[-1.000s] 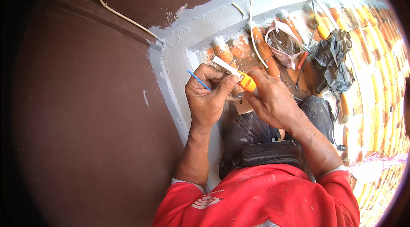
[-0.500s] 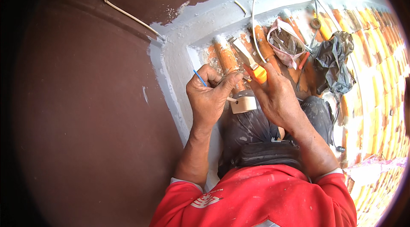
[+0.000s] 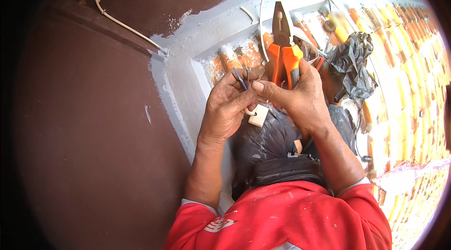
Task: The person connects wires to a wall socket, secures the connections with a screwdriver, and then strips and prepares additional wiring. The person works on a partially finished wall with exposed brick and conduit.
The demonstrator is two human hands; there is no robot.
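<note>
My left hand (image 3: 224,106) is closed around the end of a cable whose stripped wires stick up between the fingers. One of them is a blue wire (image 3: 240,79); thin bare-looking strands stand beside it. From under this hand hangs a small cream box (image 3: 259,115), the cable passing through a hole in it. My right hand (image 3: 303,102) grips combination pliers (image 3: 291,56) with orange and grey handles, their dark jaws closed and pointing away from me. Its thumb reaches to the wire ends beside my left fingertips. How the right fingers meet the wires is partly hidden.
Clay roof tiles (image 3: 408,76) slope off to the right. A brown wall (image 3: 103,142) with a grey sealed edge stands left. Ahead hangs a white cable (image 3: 261,15). A black plastic bag (image 3: 354,66) lies to the right, near a black cord (image 3: 359,128). A second white cable (image 3: 127,27) leaves the wall.
The pliers have turned in my right hand, so their flat side now shows. My right thumb has moved left to the wires. The cream box has tilted, and the whole view has shifted slightly.
</note>
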